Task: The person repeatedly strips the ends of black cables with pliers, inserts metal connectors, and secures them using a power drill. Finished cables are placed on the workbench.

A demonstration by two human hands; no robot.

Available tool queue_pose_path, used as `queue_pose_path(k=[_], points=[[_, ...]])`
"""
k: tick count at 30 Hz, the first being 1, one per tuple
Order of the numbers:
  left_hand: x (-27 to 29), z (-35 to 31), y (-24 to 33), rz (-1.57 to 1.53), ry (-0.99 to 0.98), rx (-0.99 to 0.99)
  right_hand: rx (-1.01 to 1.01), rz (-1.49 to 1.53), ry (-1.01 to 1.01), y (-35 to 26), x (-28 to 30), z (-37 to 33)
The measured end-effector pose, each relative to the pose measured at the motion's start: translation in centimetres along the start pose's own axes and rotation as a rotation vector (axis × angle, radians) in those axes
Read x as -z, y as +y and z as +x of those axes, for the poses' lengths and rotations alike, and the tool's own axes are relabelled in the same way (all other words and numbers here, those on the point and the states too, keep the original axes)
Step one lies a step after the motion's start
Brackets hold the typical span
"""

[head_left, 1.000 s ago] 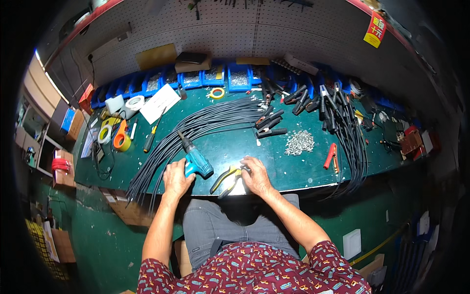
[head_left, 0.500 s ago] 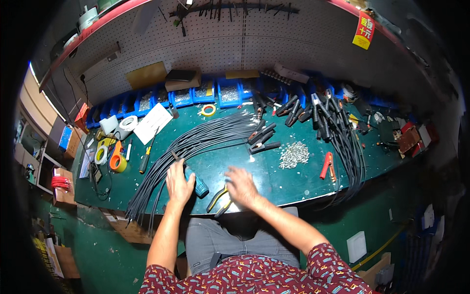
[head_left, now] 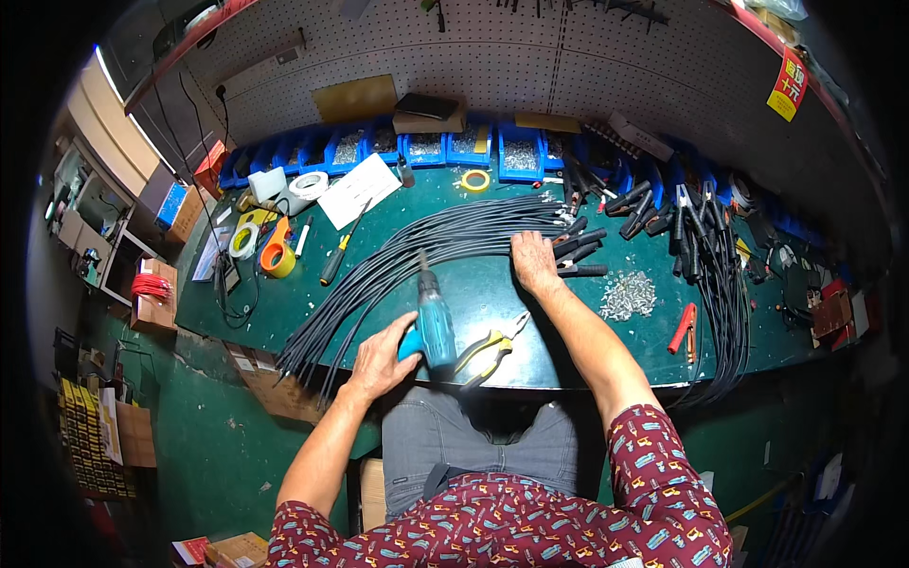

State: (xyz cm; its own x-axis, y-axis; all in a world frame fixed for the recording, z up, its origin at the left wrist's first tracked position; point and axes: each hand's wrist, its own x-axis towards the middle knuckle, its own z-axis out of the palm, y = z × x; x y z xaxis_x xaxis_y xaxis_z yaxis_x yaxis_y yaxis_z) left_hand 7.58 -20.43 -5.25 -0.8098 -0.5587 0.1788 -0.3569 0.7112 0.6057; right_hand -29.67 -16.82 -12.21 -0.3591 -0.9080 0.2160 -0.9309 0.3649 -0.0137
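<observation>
My left hand [head_left: 383, 356] is closed round the handle of a teal cordless drill [head_left: 436, 331], its dark nose pointing away from me. Beyond it, my right hand [head_left: 534, 259] reaches to the right end of a bundle of black cables [head_left: 417, 236]. Its fingers are curled down by the black clamps [head_left: 579, 254]; what they grip is hidden under the hand. Between my arms, near the bench edge, lie pliers [head_left: 491, 354] with yellow and black handles, untouched.
Small metal screws [head_left: 628, 295] lie heaped right of my right forearm, with a red-handled clamp [head_left: 681, 328] beyond. More cables with clamps [head_left: 721, 275] spread at the right. Blue bins [head_left: 520, 156] line the back. A screwdriver [head_left: 334, 258] and tape rolls [head_left: 278, 254] lie left.
My left hand has lifted the drill off the bench and turned it upright. My right hand has moved from the pliers out to the cable ends. The whole view has shifted.
</observation>
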Motion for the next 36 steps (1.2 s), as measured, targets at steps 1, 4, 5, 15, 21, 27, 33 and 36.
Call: queue_pose_path(k=[1, 4, 5, 15, 21, 27, 33, 36], points=[[0.8, 0.1, 0.5, -0.014, -0.07, -0.041, -0.024, 0.095, 0.056, -0.1, 0.4, -0.1], [1.3, 0.7, 1.3, 0.0, -0.192, -0.156, 0.104, 0.457, 0.47, -0.7, 1.9, 0.6], [1.0, 0.9, 1.0, 0.055, -0.236, -0.138, 0.146, 0.478, 0.533, -1.9, 3.5, 0.9], [1.5, 1.8, 2.8, 0.07, 0.442, -0.302, 0.471, 0.711, 0.514, -8.4, 12.8, -5.6], [3.0, 4.2, 7.4, 0.063, 0.086, -0.347, 0.621, 0.706, 0.421, -9.8, 13.3, -9.9], [2.8, 0.8, 5.5, 0.161, -0.024, -0.347, 0.521, 0.662, 0.211, -2.0, 13.9, -13.9], [-3.1, -0.3, 11.3, -0.038, -0.155, -0.166, 0.5, 0.794, -0.102, -5.1, 14.0, -17.6], [-3.5, -0.6, 12.1, -0.116, -0.054, -0.007, 0.334, 0.92, 0.176, -2.1, 13.1, -15.9]])
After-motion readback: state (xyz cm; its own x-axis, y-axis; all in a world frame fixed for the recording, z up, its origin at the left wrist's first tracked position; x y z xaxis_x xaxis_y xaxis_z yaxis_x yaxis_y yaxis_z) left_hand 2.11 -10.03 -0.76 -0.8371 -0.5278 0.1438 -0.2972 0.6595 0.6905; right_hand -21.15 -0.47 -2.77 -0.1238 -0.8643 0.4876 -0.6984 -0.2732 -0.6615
